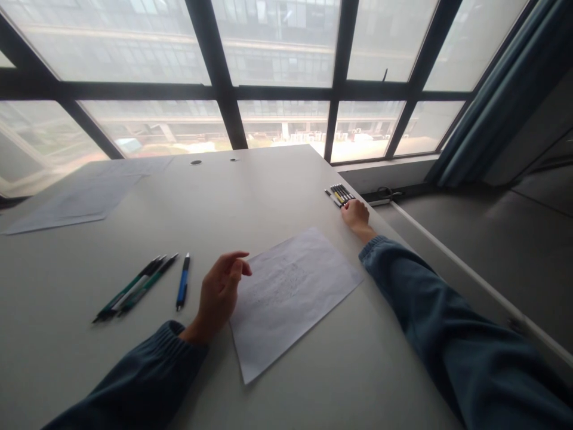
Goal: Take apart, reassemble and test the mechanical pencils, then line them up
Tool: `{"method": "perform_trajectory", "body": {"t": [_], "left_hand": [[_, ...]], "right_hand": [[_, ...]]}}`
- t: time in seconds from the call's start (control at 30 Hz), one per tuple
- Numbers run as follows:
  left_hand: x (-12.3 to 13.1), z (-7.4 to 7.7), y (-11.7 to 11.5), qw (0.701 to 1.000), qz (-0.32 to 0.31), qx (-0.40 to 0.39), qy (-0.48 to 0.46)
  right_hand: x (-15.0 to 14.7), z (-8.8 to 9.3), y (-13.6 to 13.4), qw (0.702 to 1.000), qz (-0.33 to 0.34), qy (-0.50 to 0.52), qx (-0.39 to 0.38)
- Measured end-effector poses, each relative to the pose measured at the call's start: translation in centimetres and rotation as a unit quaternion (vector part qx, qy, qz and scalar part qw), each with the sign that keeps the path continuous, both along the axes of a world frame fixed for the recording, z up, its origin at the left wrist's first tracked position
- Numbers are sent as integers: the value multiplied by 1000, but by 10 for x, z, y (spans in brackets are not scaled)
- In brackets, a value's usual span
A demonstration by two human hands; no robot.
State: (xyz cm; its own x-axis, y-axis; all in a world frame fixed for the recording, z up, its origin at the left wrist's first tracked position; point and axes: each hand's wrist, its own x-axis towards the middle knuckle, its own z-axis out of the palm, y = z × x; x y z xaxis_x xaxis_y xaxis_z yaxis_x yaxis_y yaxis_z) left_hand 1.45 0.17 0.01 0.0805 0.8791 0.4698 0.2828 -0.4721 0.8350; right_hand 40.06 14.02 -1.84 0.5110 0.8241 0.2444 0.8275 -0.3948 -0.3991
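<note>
A sheet of white paper (308, 292) with faint grey marks lies tilted on the table. My left hand (219, 292) is at its left edge, fingers loosely bent and apart, with nothing in them. Far to the right, my right hand (357, 216) is closed at the near ends of a row of pens (341, 193), mostly black with one yellowish. What its fingers pinch, if anything, is hidden by the hand. Left of my left hand lies a blue pen (183, 282), and beside it a small group of green, black and white pens (134, 289).
More paper sheets (80, 197) lie at the far left of the white table (250, 197). Its right edge runs close by my right forearm. Beyond stand large dark-framed windows (277, 92); a blue curtain (483, 113) hangs at right. A white rail (465, 275) runs beside the table.
</note>
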Motion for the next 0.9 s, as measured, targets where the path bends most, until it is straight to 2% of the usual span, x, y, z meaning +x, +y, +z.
{"method": "perform_trajectory", "body": {"t": [0.33,0.9], "left_hand": [[1,3,-2,1000,-5,6,8],[-4,0,-3,999,-4,21,48]], "right_hand": [[-3,2,5,1000,-1,10,-2],[0,-1,8,1000,4,12,7]]}}
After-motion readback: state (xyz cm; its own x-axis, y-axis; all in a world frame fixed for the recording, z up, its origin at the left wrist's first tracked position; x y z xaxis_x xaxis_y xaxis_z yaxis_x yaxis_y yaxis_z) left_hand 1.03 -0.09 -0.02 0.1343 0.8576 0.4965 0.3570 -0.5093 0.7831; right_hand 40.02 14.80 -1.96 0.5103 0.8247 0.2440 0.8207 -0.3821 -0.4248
